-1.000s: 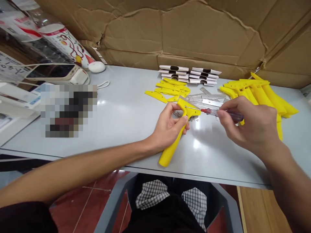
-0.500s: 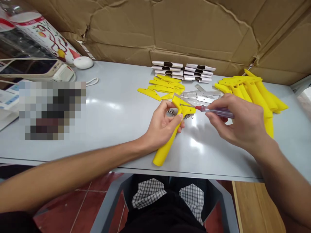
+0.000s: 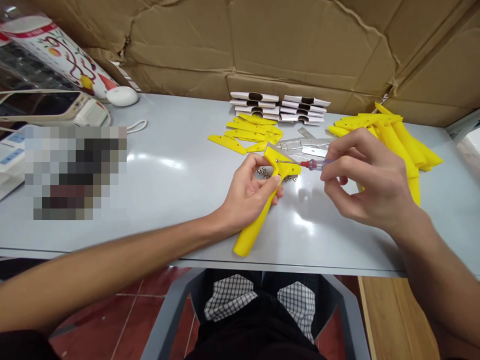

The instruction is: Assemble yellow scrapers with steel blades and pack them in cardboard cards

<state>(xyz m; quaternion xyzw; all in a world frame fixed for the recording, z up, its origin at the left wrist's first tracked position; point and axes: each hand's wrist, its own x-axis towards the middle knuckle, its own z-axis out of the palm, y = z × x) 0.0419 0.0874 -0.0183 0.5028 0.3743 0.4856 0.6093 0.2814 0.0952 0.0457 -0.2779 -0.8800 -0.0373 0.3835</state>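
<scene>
My left hand (image 3: 250,192) is wrapped round a yellow scraper (image 3: 258,220), just below its wide head. A thin metal blade edge shows along the head's upper side. My right hand (image 3: 369,182) grips a screwdriver (image 3: 317,164) with a clear purple handle and red collar; its tip meets a screw at the left hole of the head. Fingers hide the back of the handle. Small metal nuts or screws (image 3: 263,173) lie behind the scraper. Beyond it are loose metal blades (image 3: 315,151) and several flat yellow cover plates (image 3: 245,134).
More yellow scraper handles (image 3: 407,142) are piled at the right. Folded white packets (image 3: 255,104) stand in two stacks before the cardboard (image 3: 187,55). At the left are a phone (image 3: 41,106), a white mouse-like object (image 3: 122,96), a bottle (image 3: 56,50) and a blurred-out patch.
My right hand's fingers have shifted and curled differently round the screwdriver handle, with the hand slightly raised. The scraper and my left hand stay nearly still; the view moved a little.
</scene>
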